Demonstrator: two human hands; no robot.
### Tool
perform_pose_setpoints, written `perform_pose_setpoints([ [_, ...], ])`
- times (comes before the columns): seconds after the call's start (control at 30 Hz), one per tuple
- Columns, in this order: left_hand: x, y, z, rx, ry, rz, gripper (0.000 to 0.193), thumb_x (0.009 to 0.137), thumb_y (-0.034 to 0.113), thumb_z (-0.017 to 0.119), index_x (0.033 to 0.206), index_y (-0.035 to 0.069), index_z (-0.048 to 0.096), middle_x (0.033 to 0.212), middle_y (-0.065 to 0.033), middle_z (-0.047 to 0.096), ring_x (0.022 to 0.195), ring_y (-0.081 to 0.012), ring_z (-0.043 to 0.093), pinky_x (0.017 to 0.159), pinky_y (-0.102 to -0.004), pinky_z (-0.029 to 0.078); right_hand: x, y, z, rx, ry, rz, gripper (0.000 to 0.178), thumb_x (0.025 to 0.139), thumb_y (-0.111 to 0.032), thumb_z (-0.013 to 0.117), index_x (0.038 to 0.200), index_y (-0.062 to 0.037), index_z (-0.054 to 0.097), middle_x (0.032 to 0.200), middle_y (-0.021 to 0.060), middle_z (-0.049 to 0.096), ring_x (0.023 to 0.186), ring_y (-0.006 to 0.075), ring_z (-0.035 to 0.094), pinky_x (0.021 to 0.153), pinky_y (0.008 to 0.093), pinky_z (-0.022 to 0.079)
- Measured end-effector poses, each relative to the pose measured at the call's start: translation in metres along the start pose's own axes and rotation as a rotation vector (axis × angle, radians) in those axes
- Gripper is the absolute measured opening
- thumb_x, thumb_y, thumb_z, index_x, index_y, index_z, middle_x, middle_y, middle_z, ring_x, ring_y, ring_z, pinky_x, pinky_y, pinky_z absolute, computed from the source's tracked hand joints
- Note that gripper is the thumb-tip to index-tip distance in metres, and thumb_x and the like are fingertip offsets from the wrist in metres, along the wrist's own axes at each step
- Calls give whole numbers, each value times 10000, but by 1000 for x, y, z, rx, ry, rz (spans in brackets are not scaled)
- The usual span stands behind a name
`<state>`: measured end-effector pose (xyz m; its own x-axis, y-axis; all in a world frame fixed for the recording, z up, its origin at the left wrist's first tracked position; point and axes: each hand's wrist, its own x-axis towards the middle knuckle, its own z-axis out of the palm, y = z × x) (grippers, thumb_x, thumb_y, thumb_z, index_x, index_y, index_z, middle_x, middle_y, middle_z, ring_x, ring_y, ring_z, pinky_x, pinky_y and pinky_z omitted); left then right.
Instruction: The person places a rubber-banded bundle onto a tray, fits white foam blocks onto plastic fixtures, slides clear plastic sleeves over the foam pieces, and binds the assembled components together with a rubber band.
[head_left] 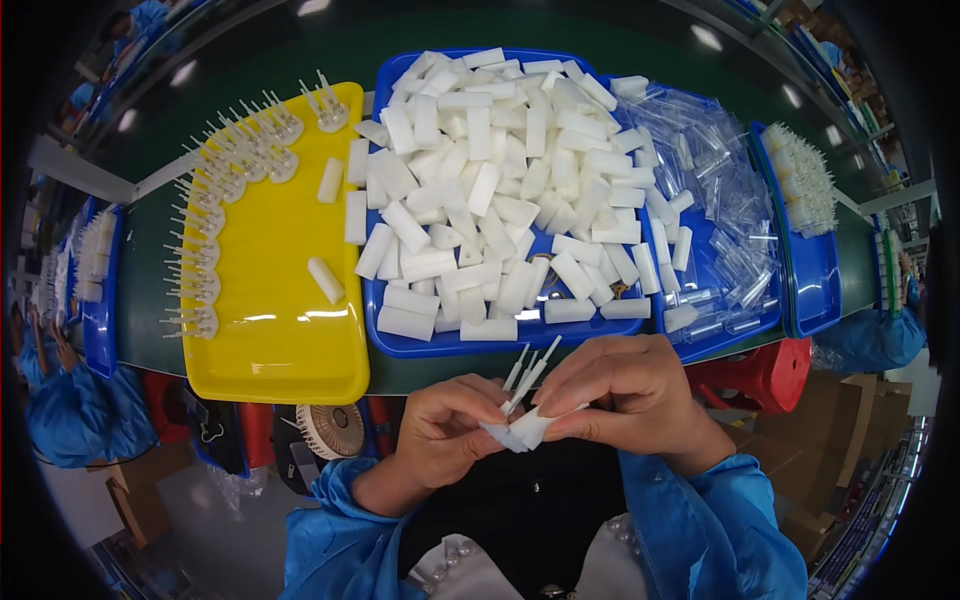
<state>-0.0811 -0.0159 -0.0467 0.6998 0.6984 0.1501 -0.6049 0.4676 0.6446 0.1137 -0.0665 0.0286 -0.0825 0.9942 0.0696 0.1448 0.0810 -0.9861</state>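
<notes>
In the lower centre of the frame, our left hand [440, 428] and right hand [628, 393] pinch a white pronged piece [528, 428], its base partly hidden.

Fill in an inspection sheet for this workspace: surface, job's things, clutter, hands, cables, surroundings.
Surface: dark green table bearing a yellow tray and blue trays.
Job's things: white pronged piece held; more pieces standing along the yellow tray's left and far edges; heaped white blocks; clear tubes right of them.
Clutter: two white blocks lying apart on the yellow tray.
Hands: left hand and right hand, fingers pinching the held piece.
Cables: nothing clearly seen.
Surroundings: beige fan, red stool; people in blue either side.
</notes>
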Motion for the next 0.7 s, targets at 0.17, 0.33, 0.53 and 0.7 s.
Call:
perform_pose_setpoints([
  [0.17, -9, 20, -9, 189, 0, 183, 137, 778, 18, 679, 895, 9, 609, 915, -142, 596, 869, -241, 602, 839, -391, 457, 30, -5, 3, -262, 208, -191, 269, 651, -89, 766, 899, -41, 674, 848, 82, 649, 859, 213, 619, 747, 315, 487],
  [0.33, -13, 31, -16, 315, 86, 340, 121, 774, 31, 680, 877, 6, 620, 871, -135, 593, 794, -246, 606, 818, -418, 460, 66, 19, 8, -967, 120, -392, 214, 668, -60, 698, 876, -85, 656, 898, 35, 614, 765, 225, 557, 657, 329, 414],
  [0.53, -14, 33, -23, 346, 87, 322, 140, 768, 18, 681, 894, 1, 623, 895, -141, 598, 787, -220, 595, 808, -374, 457, 87, 18, 14, -1216, 17, -292, 202, 659, -80, 634, 859, -64, 613, 825, 41, 596, 822, 219, 532, 694, 332, 394],
  [0.7, -13, 27, -26, 339, 102, 264, 174, 753, -27, 682, 915, -5, 622, 924, -151, 594, 824, -209, 587, 806, -337, 456, 85, 25, 17, -1183, 21, -271, 200, 642, -80, 637, 840, -74, 607, 811, 39, 594, 818, 217, 536, 694, 335, 382],
])
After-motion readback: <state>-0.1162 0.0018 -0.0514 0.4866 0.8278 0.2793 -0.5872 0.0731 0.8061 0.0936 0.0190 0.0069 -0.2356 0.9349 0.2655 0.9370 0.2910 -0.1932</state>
